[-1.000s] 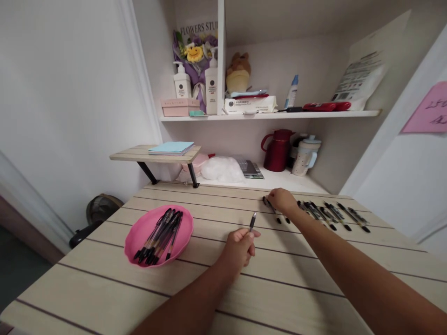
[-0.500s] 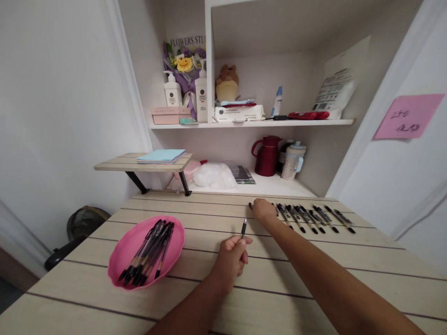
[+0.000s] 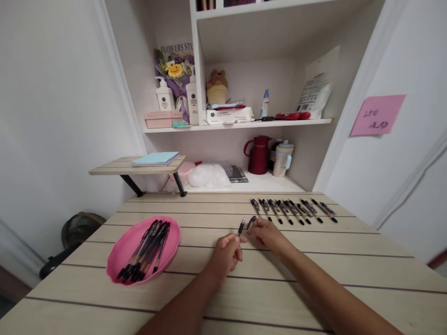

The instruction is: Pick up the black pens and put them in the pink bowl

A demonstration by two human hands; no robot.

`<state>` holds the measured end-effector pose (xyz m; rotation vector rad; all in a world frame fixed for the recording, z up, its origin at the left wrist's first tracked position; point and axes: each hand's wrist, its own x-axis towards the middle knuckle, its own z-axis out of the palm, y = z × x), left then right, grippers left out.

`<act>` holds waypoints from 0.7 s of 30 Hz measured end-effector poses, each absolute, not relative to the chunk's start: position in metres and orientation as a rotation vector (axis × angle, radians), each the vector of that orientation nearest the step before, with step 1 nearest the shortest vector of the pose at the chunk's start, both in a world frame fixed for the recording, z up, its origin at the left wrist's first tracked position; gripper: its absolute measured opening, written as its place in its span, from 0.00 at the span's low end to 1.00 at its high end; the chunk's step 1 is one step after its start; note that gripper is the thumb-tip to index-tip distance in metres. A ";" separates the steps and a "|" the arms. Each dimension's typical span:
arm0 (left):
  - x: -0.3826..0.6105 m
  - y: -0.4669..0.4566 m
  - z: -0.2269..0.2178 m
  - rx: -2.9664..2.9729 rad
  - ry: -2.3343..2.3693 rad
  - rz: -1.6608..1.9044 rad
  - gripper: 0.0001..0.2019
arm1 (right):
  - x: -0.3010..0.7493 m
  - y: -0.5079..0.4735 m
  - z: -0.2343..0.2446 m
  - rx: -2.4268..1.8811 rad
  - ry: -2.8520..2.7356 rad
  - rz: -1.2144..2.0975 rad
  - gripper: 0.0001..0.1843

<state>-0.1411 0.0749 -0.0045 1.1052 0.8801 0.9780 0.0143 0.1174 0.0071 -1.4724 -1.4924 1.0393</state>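
Observation:
Near the middle of the desk my left hand (image 3: 225, 253) is closed round a pen (image 3: 241, 226), whose bare metal tip points up and away from me. Just to its right, my right hand (image 3: 268, 235) pinches a small dark pen cap (image 3: 251, 223) between thumb and fingers. The cap is close to the pen tip but apart from it. Behind my right hand lies a row of black pens (image 3: 283, 211), side by side and slanted. On the left, a pink scalloped bowl (image 3: 173, 237) holds a bundle of black pens (image 3: 146, 251).
The slatted wooden desk (image 3: 279, 293) fills the foreground. A small raised stand (image 3: 115, 166) with blue paper (image 3: 155, 158) is at back left. A red jug (image 3: 258, 155) and a pale cup (image 3: 282, 159) stand behind the desk, below a loaded white shelf (image 3: 279, 123).
My right hand has come back from the left end of the pen row toward my left hand, bringing the pen cap. The left hand still holds its pen. The view has shifted slightly.

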 end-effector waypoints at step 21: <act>-0.141 0.070 -0.003 1.314 0.941 0.828 0.15 | 0.030 0.084 0.031 -0.998 -1.301 1.252 0.17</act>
